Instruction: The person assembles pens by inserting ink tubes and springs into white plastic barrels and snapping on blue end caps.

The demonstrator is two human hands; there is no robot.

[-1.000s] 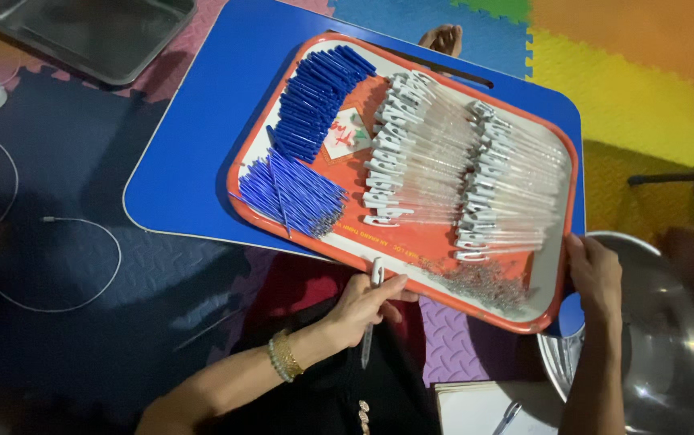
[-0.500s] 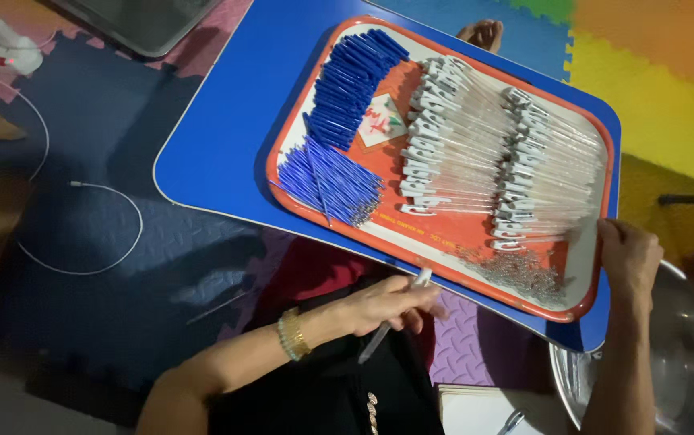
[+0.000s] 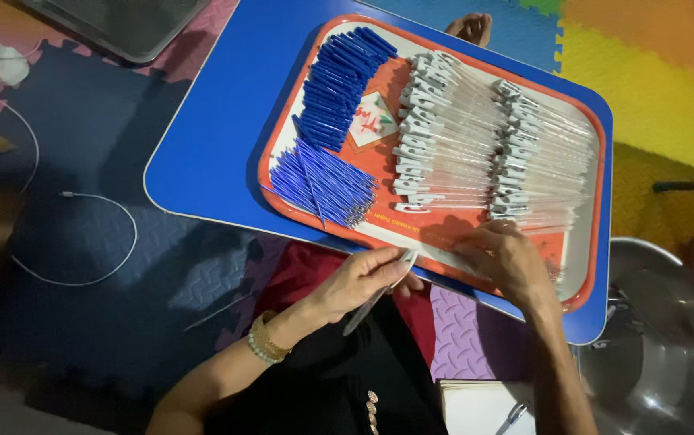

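My left hand (image 3: 359, 282) holds a clear pen barrel (image 3: 379, 292) just below the near edge of an orange tray (image 3: 435, 229). My right hand (image 3: 508, 262) rests on the tray's near right part, fingers bent over small parts there; what it grips is hidden. The tray sits on a blue lap table (image 3: 210, 137). On it lie two rows of clear pen barrels with white clips (image 3: 476, 141), a stack of dark blue caps (image 3: 339, 84) and a fan of blue refills (image 3: 327, 181).
A steel bowl (image 3: 669, 346) stands at the lower right. A white cable (image 3: 73, 242) loops on the dark foam mat at left. A metal tray (image 3: 130, 24) lies at the top left. A notebook with a pen (image 3: 484, 411) lies by my lap.
My right hand has moved from the tray's right edge onto its near part. My left hand has stayed below the tray with the barrel. The view has shifted.
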